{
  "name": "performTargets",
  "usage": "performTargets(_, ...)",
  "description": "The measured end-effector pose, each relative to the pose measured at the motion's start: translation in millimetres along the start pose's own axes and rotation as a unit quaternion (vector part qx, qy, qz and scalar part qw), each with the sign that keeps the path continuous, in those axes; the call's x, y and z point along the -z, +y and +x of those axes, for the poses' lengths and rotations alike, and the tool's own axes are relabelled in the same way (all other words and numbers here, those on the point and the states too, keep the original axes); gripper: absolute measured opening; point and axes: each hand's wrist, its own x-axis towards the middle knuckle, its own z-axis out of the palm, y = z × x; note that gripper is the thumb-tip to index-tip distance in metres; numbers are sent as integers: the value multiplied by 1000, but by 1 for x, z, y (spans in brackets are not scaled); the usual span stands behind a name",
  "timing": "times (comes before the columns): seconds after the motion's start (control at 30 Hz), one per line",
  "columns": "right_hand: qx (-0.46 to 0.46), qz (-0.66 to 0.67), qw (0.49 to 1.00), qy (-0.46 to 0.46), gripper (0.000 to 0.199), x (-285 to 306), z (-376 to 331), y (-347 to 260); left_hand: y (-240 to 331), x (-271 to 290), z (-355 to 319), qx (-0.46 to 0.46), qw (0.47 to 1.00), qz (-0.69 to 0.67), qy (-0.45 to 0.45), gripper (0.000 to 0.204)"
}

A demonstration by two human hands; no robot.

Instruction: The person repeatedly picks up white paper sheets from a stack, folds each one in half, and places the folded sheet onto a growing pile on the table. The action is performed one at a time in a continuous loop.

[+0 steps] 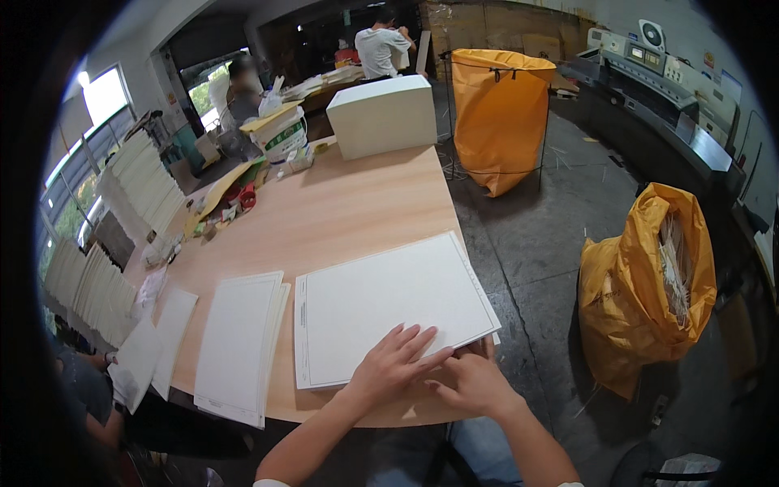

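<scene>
Touching paper (381, 300), white block (383, 120) beyond, orange bags (501, 114)

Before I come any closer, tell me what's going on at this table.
A person's left hand lies spread on a stack of white sheets, near its front edge. The right hand is at that same edge, toward the right corner; its fingertips are partly hidden. Another pile of sheets lies to the left on the wooden table, and a large white block stands at the far end.
</scene>
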Motion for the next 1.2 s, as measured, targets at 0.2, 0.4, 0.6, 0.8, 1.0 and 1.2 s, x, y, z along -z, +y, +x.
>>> performTargets(0.2,-6,11,999,47,41,-7,0,-1,0,29,-81,247,963,90,59,36)
performTargets(0.4,60,-115,971,200,27,-36,-5,14,10,49,-148,404,896,95,158,33)
performTargets(0.6,46,-115,983,136,34,-39,-8,23,105,58,-117,384,899,15,210,25)
performTargets(0.8,43,-99,984,140,37,-28,-7,20,80,7,-178,470,115,-819,308,38)
performTargets(1.0,41,-107,985,130,49,-32,-5,19,77,39,-129,565,378,-677,281,36)
performTargets(1.2,68,-126,974,173,55,-25,-1,-5,46,117,-187,541,439,-585,415,41)
